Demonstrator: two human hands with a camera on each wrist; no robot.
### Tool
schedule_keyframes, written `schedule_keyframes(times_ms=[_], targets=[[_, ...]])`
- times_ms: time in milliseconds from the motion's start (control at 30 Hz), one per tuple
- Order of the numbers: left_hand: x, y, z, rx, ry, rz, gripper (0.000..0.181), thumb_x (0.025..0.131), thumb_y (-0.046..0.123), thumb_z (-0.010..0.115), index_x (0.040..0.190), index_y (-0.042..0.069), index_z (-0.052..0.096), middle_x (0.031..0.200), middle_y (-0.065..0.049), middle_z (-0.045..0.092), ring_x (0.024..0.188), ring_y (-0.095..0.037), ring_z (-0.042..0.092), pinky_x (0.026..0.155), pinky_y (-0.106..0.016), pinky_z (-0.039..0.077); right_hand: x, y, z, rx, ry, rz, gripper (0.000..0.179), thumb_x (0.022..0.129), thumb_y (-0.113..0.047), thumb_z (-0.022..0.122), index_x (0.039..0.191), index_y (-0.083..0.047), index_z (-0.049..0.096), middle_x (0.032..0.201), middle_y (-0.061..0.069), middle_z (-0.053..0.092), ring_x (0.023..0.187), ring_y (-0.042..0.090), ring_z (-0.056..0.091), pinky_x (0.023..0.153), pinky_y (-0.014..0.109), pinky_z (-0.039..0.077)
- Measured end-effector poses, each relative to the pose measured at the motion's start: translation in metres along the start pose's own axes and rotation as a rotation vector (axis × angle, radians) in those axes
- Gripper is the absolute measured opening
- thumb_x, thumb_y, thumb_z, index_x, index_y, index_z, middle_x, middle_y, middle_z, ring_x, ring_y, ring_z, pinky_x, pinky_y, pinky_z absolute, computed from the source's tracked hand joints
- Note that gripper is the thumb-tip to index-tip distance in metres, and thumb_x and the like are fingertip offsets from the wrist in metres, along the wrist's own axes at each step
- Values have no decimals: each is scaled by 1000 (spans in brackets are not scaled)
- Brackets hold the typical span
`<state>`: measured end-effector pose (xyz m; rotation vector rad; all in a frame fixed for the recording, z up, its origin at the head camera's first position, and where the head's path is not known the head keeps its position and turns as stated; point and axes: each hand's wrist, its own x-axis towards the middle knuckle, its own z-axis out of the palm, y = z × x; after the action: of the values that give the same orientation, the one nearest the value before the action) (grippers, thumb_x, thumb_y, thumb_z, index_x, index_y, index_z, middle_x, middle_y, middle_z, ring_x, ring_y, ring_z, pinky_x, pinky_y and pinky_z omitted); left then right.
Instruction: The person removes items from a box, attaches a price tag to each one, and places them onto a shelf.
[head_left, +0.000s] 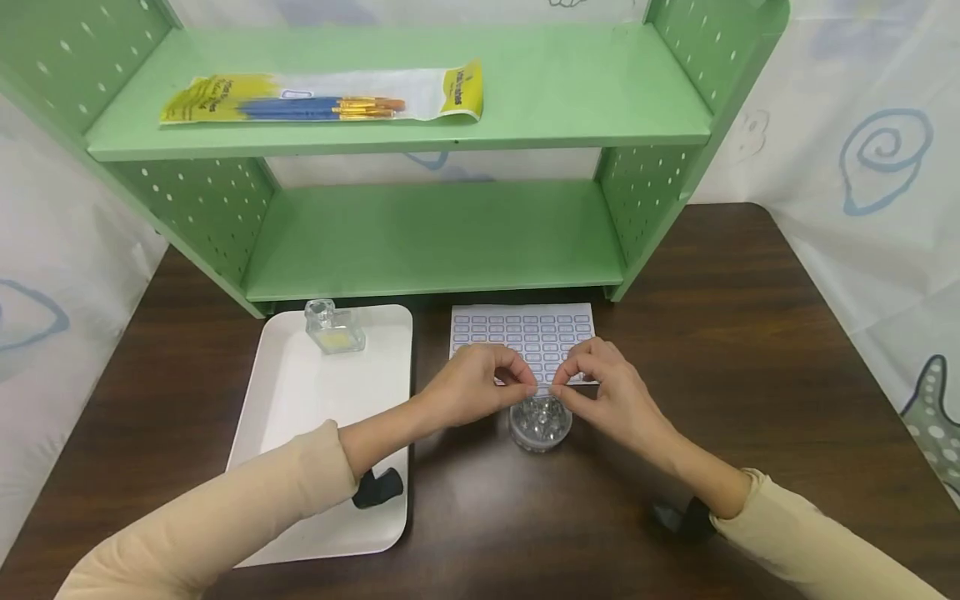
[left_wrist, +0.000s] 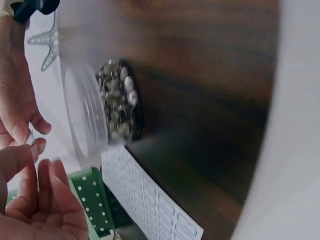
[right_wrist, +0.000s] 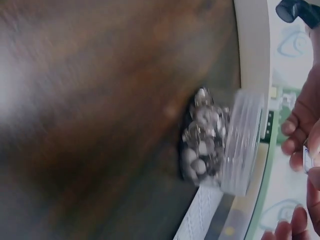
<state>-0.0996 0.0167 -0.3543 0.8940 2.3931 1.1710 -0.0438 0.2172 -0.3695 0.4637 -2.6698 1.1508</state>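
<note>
Between the fingertips of both hands is a small white label sticker with a dark outline. My left hand pinches one end and my right hand pinches the other. Directly below stands a round clear jar with a ribbed see-through lid. Small shiny metal pieces that look like thumbtacks fill its lower part. Just behind the jar lies a sheet of labels printed in rows, partly hidden by the hands.
On the left, a white tray holds a square glass bottle. Behind stands a green shelf with a pack of paintbrushes on its upper board. Black straps circle both wrists. The dark wooden table carries everything.
</note>
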Motion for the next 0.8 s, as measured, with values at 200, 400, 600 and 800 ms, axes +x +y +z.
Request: schedule_keyframes(times_ms=[200, 400, 600, 800], targets=[[-15, 2, 10, 125, -15, 52, 5, 78, 17, 76, 75, 18, 71, 111, -2, 64, 106, -19, 57, 92, -37, 46, -19, -4, 5, -80, -7, -72, 23, 70, -4, 80, 73, -20, 63, 88, -4, 52, 87, 14, 45, 71, 29, 39], [-25, 1, 20, 228, -3, 95, 9, 73, 21, 78, 68, 23, 71, 127, -8, 59, 117, -29, 52, 98, -43, 42, -31, -6, 13, -151, -8, -151, 27, 64, -7, 83, 69, -21, 61, 90, -1, 54, 86, 16, 46, 73, 30, 39], [-30, -1, 28, 296, 24, 134, 11, 70, 21, 79, 66, 25, 70, 131, -12, 55, 123, -30, 47, 103, -46, 38, -39, -6, 19, -230, -19, -152, 30, 61, -9, 85, 67, -21, 58, 94, 2, 56, 91, 19, 48, 77, 35, 42], [-34, -3, 34, 342, 51, 138, 13, 70, 22, 79, 65, 26, 68, 134, -12, 52, 127, -33, 43, 104, -53, 35, -43, -6, 25, -301, 1, -189, 31, 59, -9, 85, 65, -20, 57, 95, 2, 54, 93, 21, 49, 77, 36, 45]])
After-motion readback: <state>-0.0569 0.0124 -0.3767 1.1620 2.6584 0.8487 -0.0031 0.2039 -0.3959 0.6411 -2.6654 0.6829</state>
